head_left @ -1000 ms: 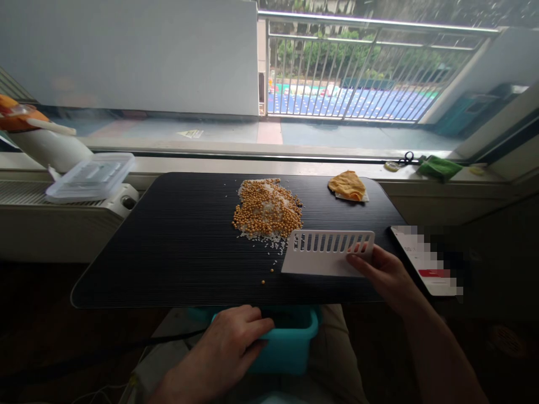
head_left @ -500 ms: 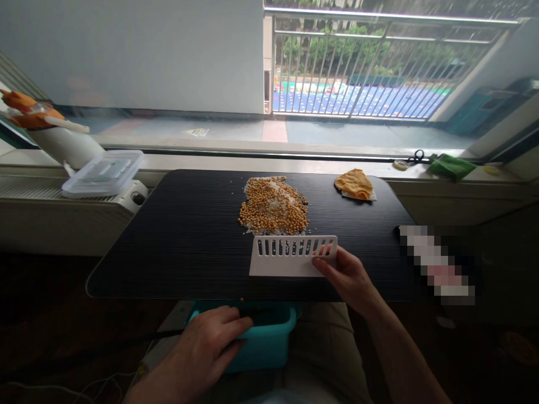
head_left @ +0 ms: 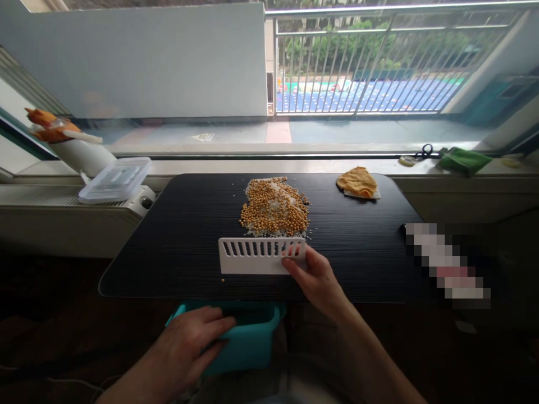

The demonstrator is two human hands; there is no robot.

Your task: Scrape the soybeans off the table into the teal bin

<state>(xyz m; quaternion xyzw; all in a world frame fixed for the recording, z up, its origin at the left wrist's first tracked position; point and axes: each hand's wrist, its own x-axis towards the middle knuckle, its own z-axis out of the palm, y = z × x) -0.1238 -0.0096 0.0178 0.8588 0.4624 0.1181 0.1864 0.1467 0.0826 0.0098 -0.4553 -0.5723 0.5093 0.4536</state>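
My right hand [head_left: 318, 280] pinches the right end of a white plastic slotted plate [head_left: 252, 265], held upright over the black table [head_left: 168, 252] with its row of slots on top. Just beyond the plate lies a pile of yellow soybeans [head_left: 273, 205] mixed with white rice-like grains. One loose bean [head_left: 223, 280] rests near the table's front edge. Below that edge, my left hand [head_left: 196, 336] grips the near rim of a teal plastic tub [head_left: 248, 345]. The tub's inside is dark, so its contents cannot be made out.
A folded yellow cloth [head_left: 357, 182] lies on a white piece at the table's back right. The sill holds a green cloth [head_left: 463, 161] and scissors [head_left: 426, 150]. A clear plastic lid [head_left: 115, 179] sits on the radiator [head_left: 37, 193] at left. Window glass stands behind the table.
My right hand has moved left with the slotted plate. The tub and my left hand have shifted left. A bean at the table edge now lies further in. The pile looks the same.
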